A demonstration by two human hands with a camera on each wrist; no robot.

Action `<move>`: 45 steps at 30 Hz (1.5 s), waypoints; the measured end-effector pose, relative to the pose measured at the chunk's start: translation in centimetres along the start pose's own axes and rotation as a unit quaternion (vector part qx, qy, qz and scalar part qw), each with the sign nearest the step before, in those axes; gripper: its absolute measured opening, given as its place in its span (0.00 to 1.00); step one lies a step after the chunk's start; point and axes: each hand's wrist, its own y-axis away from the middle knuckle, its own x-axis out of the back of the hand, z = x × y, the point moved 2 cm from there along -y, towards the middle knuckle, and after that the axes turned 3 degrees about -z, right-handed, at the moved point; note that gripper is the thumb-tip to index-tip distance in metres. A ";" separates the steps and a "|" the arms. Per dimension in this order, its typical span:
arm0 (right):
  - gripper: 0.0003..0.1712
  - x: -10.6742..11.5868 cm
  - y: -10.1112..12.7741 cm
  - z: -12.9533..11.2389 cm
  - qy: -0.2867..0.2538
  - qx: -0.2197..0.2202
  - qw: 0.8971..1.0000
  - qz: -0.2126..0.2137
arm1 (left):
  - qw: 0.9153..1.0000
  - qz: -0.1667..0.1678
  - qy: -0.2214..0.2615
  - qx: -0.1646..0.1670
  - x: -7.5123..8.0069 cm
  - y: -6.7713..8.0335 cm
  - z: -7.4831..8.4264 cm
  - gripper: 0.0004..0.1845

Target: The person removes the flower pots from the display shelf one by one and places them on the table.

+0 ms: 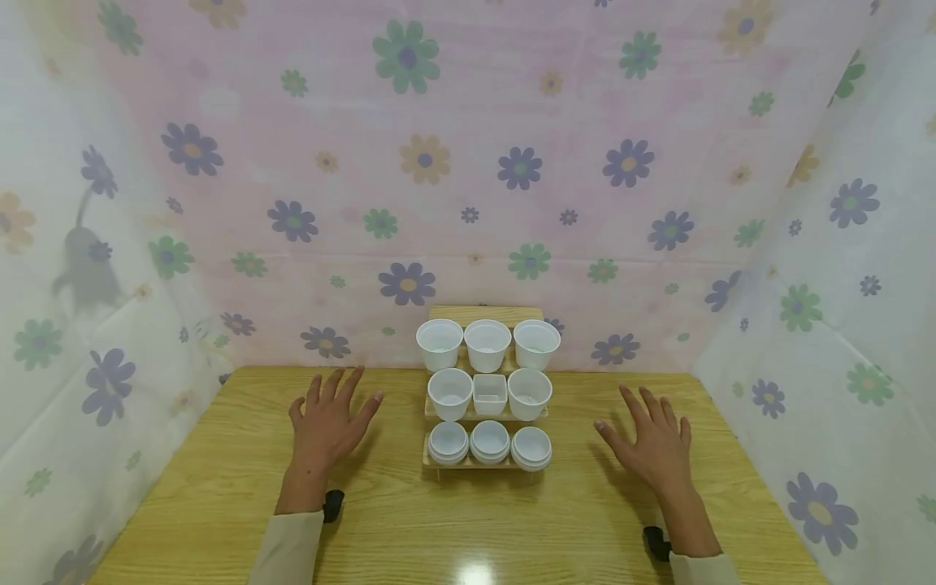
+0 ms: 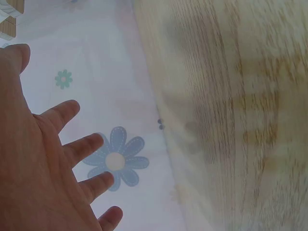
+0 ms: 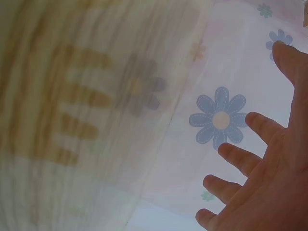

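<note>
Resting flat with fingers spread, the left hand and the right hand lie palm-down on the wooden worktop, one on each side of a small stepped wooden rack, and neither holds anything. The rack stands at the far middle of the worktop, just in front of the flowered cloth backdrop. Its top step carries three tall white cups in a row; the middle step has two round white cups with a small square white tub between them; the front step holds three low stacks of white lids or shallow dishes, though which of the two they are is hard to tell. The left hand is near the rack's left edge, the right hand somewhat farther off from its right edge. The wrist views show only spread fingers over blurred cloth and wood. This reads as a starting pose, with no piece yet picked. A first reach would call for lifting one hand toward the rack and pinching a cup by its rim without knocking its neighbours, which stand touching or almost so.
</note>
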 end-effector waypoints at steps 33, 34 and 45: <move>0.41 -0.1 -0.5 -1.1 -0.057 0.049 0.995 0.063 | 0.989 0.019 0.148 -0.025 -2.2 -0.6 0.3 0.37; 0.41 -0.1 -0.4 -1.2 -0.061 0.048 0.995 0.061 | 0.988 0.018 0.154 -0.025 -2.2 -0.6 0.4 0.37; 0.38 0.2 -0.1 -2.0 -0.074 0.058 0.993 0.071 | 0.974 -0.002 0.222 -0.040 -2.6 -0.8 1.6 0.34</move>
